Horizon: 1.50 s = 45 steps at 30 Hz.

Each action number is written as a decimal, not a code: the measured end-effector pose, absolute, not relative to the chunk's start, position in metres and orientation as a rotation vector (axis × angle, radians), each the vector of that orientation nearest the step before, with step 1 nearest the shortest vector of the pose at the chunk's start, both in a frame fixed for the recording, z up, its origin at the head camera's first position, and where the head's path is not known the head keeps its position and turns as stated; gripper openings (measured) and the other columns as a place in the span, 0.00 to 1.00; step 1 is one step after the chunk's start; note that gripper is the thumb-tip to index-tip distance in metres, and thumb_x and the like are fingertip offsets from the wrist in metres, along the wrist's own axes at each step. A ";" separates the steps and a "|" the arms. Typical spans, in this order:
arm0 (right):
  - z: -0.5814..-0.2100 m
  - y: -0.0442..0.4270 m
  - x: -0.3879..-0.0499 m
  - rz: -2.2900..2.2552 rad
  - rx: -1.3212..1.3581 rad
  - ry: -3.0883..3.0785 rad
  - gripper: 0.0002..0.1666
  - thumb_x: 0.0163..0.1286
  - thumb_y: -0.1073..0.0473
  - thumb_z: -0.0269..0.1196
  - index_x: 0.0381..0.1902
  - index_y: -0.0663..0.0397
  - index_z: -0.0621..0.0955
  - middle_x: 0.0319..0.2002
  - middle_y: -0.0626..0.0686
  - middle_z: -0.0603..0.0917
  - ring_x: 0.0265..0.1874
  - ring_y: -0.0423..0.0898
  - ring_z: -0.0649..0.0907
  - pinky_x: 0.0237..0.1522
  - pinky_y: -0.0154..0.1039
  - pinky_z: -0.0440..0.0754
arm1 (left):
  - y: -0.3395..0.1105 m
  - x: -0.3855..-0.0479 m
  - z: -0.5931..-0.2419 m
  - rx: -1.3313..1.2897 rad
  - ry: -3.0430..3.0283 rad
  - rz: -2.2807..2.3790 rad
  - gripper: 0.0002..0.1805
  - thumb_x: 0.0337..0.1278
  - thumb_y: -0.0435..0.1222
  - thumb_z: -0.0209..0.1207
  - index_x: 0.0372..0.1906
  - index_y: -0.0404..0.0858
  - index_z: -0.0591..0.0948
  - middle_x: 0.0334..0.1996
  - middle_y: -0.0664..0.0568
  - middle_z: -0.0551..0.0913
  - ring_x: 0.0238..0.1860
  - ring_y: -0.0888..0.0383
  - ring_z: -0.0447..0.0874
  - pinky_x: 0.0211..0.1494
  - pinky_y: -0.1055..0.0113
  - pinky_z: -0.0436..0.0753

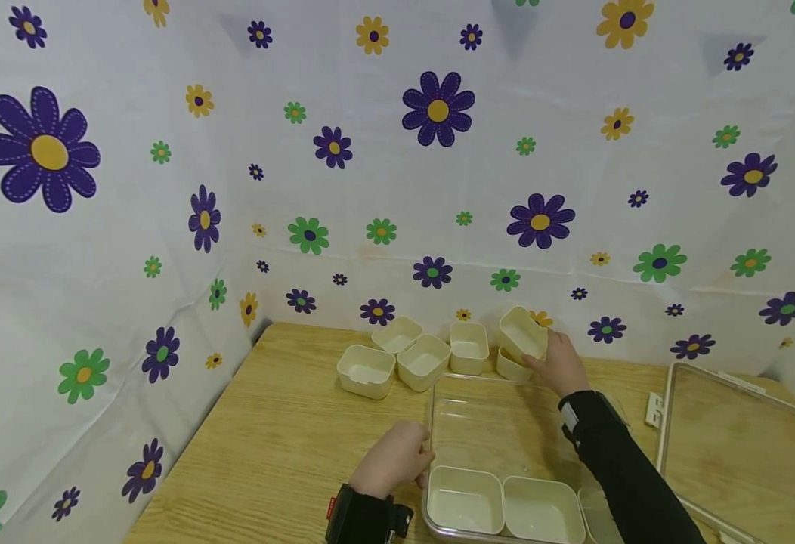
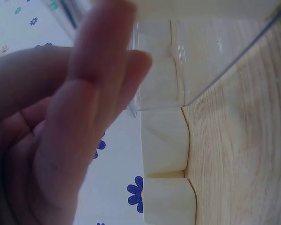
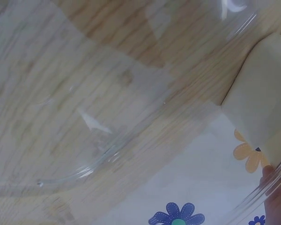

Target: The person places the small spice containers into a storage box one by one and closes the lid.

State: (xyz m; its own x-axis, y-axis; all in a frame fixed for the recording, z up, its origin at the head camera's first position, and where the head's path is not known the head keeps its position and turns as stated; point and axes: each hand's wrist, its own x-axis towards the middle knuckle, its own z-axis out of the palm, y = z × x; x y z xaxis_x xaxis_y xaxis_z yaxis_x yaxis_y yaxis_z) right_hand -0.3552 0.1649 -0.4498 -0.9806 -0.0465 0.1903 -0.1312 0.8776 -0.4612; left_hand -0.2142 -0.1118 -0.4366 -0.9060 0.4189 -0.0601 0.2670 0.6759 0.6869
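A large clear plastic box (image 1: 472, 427) stands on the table, with cream bins along its near side, among them a left bin (image 1: 465, 500) and a middle bin (image 1: 543, 511). At the box's left wall, my left hand (image 1: 397, 457) holds the edge with curled fingers; the left wrist view shows these fingers (image 2: 91, 93) close up. Behind the box, my right hand (image 1: 562, 364) pinches a tilted cream bin (image 1: 523, 332) by its right side. Directly below it sits another cream bin (image 1: 511, 368). Only the right fingertips show in the right wrist view.
Several more cream bins stand behind the box, including one at the far left (image 1: 366, 372) and one nearer the middle (image 1: 468, 349). A clear lid (image 1: 744, 446) with white clips lies to the right. Flowered cloth (image 1: 397, 181) hangs behind the wooden table (image 1: 268, 438).
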 end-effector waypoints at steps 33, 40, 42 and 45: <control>-0.437 0.175 -0.336 0.667 0.313 -2.719 0.42 0.54 0.56 0.64 0.55 0.82 0.59 0.53 0.75 0.64 0.52 0.66 0.66 0.53 0.55 0.63 | -0.109 -0.216 -0.439 0.540 2.634 1.052 0.12 0.54 0.27 0.53 0.18 0.37 0.68 0.08 0.53 0.71 0.12 0.57 0.76 0.13 0.74 0.60; -0.435 0.178 -0.331 0.643 0.340 -2.719 0.42 0.54 0.56 0.65 0.55 0.81 0.60 0.53 0.74 0.64 0.53 0.66 0.66 0.52 0.55 0.64 | -0.110 -0.217 -0.438 0.515 2.614 1.067 0.11 0.54 0.27 0.52 0.19 0.36 0.69 0.09 0.52 0.71 0.13 0.55 0.76 0.14 0.73 0.60; -0.435 0.179 -0.329 0.635 0.342 -2.719 0.42 0.53 0.56 0.65 0.55 0.80 0.61 0.53 0.74 0.65 0.52 0.65 0.66 0.52 0.55 0.64 | -0.110 -0.217 -0.438 0.518 2.614 1.065 0.11 0.54 0.27 0.53 0.19 0.36 0.70 0.09 0.52 0.71 0.13 0.55 0.76 0.14 0.73 0.60; -0.435 0.181 -0.325 0.626 0.357 -2.717 0.41 0.53 0.55 0.65 0.55 0.79 0.61 0.53 0.74 0.65 0.52 0.65 0.67 0.51 0.55 0.65 | -0.110 -0.217 -0.438 0.531 2.620 1.060 0.11 0.54 0.27 0.52 0.18 0.36 0.69 0.09 0.52 0.70 0.13 0.55 0.77 0.14 0.73 0.61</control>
